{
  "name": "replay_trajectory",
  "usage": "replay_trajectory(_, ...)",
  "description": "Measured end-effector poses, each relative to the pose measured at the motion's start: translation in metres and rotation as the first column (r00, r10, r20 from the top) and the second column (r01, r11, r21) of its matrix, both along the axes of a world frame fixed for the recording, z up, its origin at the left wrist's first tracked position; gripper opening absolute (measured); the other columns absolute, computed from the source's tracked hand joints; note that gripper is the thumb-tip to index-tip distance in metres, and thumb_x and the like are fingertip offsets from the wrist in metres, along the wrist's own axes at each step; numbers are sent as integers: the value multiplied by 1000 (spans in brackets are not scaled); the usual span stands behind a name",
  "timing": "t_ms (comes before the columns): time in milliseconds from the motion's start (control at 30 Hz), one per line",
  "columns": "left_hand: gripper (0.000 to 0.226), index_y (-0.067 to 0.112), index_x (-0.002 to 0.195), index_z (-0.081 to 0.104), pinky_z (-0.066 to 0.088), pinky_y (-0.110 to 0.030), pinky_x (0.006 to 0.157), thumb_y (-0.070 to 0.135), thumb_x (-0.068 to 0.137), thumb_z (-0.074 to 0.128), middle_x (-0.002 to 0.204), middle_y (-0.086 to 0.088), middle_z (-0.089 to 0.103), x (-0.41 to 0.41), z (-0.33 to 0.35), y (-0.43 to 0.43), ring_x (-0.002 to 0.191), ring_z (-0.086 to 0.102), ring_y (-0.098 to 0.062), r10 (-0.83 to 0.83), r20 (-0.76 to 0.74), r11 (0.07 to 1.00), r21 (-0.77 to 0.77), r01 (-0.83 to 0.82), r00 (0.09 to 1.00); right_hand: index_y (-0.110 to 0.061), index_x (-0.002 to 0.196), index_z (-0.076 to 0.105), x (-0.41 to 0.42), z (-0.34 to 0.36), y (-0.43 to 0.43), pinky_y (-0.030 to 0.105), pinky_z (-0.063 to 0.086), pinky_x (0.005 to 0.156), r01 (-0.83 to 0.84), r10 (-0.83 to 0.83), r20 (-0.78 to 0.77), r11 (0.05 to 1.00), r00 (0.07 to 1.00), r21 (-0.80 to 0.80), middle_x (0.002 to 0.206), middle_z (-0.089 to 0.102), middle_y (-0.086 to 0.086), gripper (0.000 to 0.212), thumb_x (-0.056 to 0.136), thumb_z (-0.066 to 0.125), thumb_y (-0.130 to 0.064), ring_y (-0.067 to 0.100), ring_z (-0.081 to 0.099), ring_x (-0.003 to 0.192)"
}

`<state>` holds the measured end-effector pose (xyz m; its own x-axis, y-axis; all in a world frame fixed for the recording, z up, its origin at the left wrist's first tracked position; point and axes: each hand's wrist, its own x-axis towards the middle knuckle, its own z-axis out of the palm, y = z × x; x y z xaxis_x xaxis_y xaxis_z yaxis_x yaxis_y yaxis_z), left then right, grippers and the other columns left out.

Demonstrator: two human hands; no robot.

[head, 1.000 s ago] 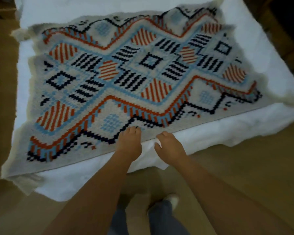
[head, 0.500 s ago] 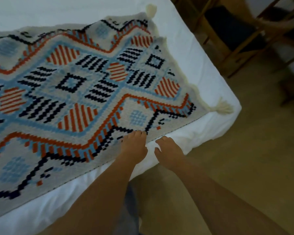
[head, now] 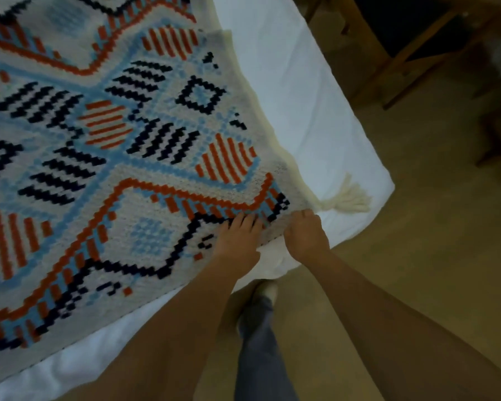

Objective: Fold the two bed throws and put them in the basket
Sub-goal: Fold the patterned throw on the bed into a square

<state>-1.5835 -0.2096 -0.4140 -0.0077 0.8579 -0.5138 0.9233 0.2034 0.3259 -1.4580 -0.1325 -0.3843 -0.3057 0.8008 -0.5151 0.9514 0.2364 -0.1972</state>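
White bed (head: 301, 111) under patterned throw (head: 113, 169), left hand (head: 239, 238) fingers together flat on it, right hand (head: 305, 235) apparently pinching its corner

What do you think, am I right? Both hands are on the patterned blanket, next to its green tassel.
Nearly. In the head view the left hand and right hand are on the patterned blanket, next to its tassel, but it is cream, not green.

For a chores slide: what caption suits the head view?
Left hand and right hand at the near edge of the patterned throw, beside its tassel, on a white bed.
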Motion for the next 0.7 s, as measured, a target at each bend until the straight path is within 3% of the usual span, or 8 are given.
replay_trajectory(133, 71, 18, 149, 0, 4, -45, 116, 41, 95, 40, 158, -4, -2, 34, -14, 32, 145, -3, -26, 110, -69, 994, -19, -111, 992, -3, 122, 44, 24, -16, 39, 37, 39, 88, -86, 85, 8, 996, 996, 12, 130, 42, 17, 31, 93, 42, -13, 30, 39, 118)
replay_trajectory(267, 56, 23, 149, 6, 3, -47, 116, 33, 100, 32, 159, -2, 1, 58, -22, 46, 145, -4, -28, 283, -127, 956, -39, -290, 951, -7, 138, 30, 40, -27, 71, 38, 33, 102, -173, 172, 27, 982, 985, 68, 141, 37, 12, 52, 93, 47, -26, 30, 35, 127)
replay_trajectory(400, 52, 28, 148, 11, 6, -49, 115, 26, 101, 31, 159, 0, 5, 72, -21, 50, 145, -2, -27, 313, -123, 947, -33, -319, 942, -7, 107, 53, 44, -28, 94, 36, 39, 82, -177, 171, 89, 982, 981, 69, 109, 62, 13, 18, 92, 42, -10, 30, 54, 103)
replay_trajectory(467, 55, 28, 149, 7, 5, -52, 114, 23, 100, 33, 159, 1, 2, 84, -20, 56, 145, -3, -26, 258, -118, 962, -55, -266, 959, -5, 95, 56, 52, -25, 106, 34, 40, 74, -136, 129, 84, 987, 988, 88, 100, 64, 13, 17, 90, 40, -1, 29, 58, 94)
replay_trajectory(600, 70, 26, 149, 1, 2, -55, 113, 6, 94, 41, 158, 0, -6, 109, -18, 76, 145, -10, -28, 219, -91, 968, -107, -228, 972, -5, 91, 56, 80, -21, 121, 33, 42, 72, -49, 39, 156, 997, 987, 57, 100, 64, 13, 18, 88, 40, 3, 29, 60, 94)
replay_trajectory(700, 66, 22, 149, -1, 2, -54, 114, 17, 96, 38, 158, -5, -7, 114, -18, 83, 144, -10, -32, 183, -112, 969, -148, -198, 977, -12, 70, 43, 83, -23, 124, 32, 38, 70, -67, 67, 140, 998, 988, -5, 102, 62, 14, 22, 88, 41, 0, 30, 58, 97)
